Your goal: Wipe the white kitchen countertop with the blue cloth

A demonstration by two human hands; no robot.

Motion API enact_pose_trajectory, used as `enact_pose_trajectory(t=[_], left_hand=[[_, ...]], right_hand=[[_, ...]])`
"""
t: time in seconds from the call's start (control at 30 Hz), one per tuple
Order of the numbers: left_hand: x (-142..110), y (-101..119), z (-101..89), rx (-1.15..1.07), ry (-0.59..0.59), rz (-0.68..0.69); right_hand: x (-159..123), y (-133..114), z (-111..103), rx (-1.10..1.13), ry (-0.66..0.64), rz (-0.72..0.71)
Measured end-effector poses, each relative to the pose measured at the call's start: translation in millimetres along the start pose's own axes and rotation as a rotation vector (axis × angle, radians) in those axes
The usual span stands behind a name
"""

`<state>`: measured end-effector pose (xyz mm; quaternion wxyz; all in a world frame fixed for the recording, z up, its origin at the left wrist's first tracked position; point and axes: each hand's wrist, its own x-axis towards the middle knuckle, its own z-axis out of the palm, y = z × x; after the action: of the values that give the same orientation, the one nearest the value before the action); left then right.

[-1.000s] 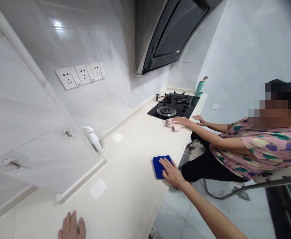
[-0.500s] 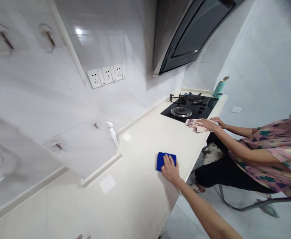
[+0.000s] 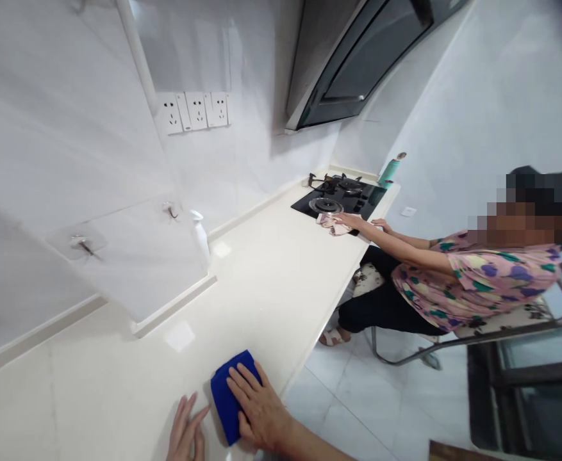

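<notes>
A folded blue cloth (image 3: 227, 397) lies on the pale countertop (image 3: 256, 288) near its front edge. My right hand (image 3: 261, 406) holds it from above, fingers laid across its top and the thumb along its near edge. Just left of the cloth is my left hand (image 3: 187, 432), fingers apart and holding nothing; only part of it shows at the bottom of the view.
Farther along the counter, a seated person (image 3: 477, 275) has a hand on a patterned cloth (image 3: 336, 225) beside the gas stove (image 3: 341, 198). A white spray bottle (image 3: 200, 238) stands by the wall. A range hood (image 3: 357, 70) overhangs the stove, with a green bottle (image 3: 390, 169) at the far end.
My right hand has drawn the blue cloth back toward me and to the left. More of my left hand has come into view. The other person's patterned cloth has shifted against the stove edge.
</notes>
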<state>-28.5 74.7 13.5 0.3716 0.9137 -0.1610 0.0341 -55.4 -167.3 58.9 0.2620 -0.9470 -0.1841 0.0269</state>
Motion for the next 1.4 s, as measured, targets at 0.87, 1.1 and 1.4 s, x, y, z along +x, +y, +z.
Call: enact_pose_trajectory(t=[0.87, 1.1, 1.4], left_hand=[[-15, 6, -19.5, 0.004, 0.069, -0.066], [-9, 8, -24.9, 0.061, 0.121, 0.128], [-29, 19, -35.5, 0.188, 0.187, 0.348]], right_hand=[[-61, 166, -42, -0.595, 0.275, 0.417], [-38, 72, 11, -0.513, 0.284, 0.352], [60, -43, 73, -0.142, 0.039, 0.065]])
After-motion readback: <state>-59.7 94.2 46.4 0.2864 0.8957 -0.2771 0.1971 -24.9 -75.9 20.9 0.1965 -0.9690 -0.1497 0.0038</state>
